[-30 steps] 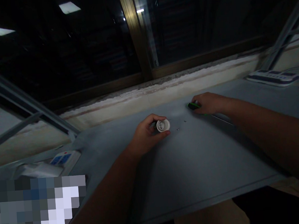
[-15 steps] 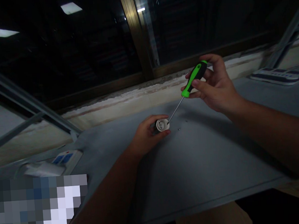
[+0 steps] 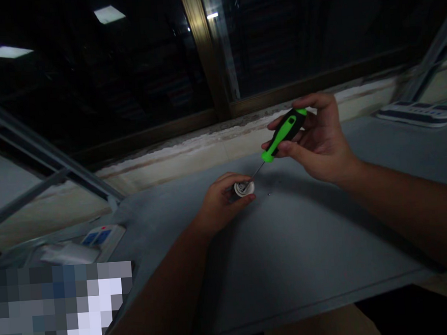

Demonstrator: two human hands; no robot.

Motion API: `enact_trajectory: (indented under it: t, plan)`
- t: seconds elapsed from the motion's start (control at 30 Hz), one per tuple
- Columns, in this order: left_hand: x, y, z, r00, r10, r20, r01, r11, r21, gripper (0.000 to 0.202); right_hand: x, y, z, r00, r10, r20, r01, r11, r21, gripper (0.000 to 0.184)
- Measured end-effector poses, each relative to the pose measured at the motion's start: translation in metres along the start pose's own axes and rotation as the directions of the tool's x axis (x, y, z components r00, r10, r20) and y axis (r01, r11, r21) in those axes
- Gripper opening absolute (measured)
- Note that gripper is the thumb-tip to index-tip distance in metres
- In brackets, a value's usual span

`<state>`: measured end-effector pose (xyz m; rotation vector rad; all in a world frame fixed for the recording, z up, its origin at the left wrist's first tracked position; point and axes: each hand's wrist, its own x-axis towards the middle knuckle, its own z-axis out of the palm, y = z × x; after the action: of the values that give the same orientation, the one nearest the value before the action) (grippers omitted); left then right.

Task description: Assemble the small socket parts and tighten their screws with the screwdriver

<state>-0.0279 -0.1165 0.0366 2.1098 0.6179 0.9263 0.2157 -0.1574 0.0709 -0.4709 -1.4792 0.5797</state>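
Note:
My left hand (image 3: 217, 204) is closed around a small white round lamp socket (image 3: 251, 188), with its open end facing up and metal parts visible inside. In my right hand (image 3: 325, 142) is a screwdriver (image 3: 284, 134) with a green and black handle, gripped between thumb and fingers. Its thin shaft slants down to the left, and the tip is inside the socket. Exactly what the tip touches is too small to make out. A tiny screw (image 3: 269, 194) lies on the grey table (image 3: 309, 253) just right of the socket.
A power strip (image 3: 108, 238) with a white plug or adapter (image 3: 71, 253) lies on the left. Another power strip (image 3: 421, 113) sits at the far right. Metal frame bars (image 3: 82, 175) rise at both sides, and a dark window stands behind the table.
My right hand has lowered the screwdriver and shifted it left; its tip has moved from the socket's right rim to inside it. My left hand still holds the socket in nearly the same place.

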Motion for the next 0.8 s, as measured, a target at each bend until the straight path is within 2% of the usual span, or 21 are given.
enact_trajectory:
  t: [0.23,0.43,0.53,0.63,0.7,0.8]
  plan:
    - [0.0,-0.003,-0.001,1.0,0.014,0.002,-0.014,0.999,0.042,0.033,-0.003,-0.004,0.002,1.0,0.004,0.022,-0.002,0.997,-0.077,0.058]
    - [0.0,-0.009,-0.004,0.999,0.029,-0.02,-0.027,0.991,0.128,0.035,-0.011,-0.01,0.003,0.98,-0.091,0.175,0.119,0.98,-0.16,0.044]
    - [0.0,-0.011,-0.005,0.998,0.042,-0.038,-0.038,0.993,0.115,0.037,-0.01,-0.013,0.003,0.921,-0.231,0.313,0.308,0.924,-0.226,0.035]
    - [-0.001,-0.013,-0.005,0.998,0.02,-0.067,-0.013,0.995,0.101,0.039,-0.007,-0.019,0.005,0.807,-0.371,0.46,0.513,0.826,-0.235,0.032]
    - [-0.001,-0.014,-0.005,0.996,-0.004,-0.088,0.013,0.995,0.097,0.04,-0.006,-0.024,0.006,0.767,-0.373,0.523,0.563,0.782,-0.268,0.028]
    - [-0.001,-0.015,-0.005,0.994,-0.019,-0.109,0.027,0.997,0.075,0.041,-0.006,-0.028,0.006,0.746,-0.354,0.564,0.6,0.724,-0.339,0.022]
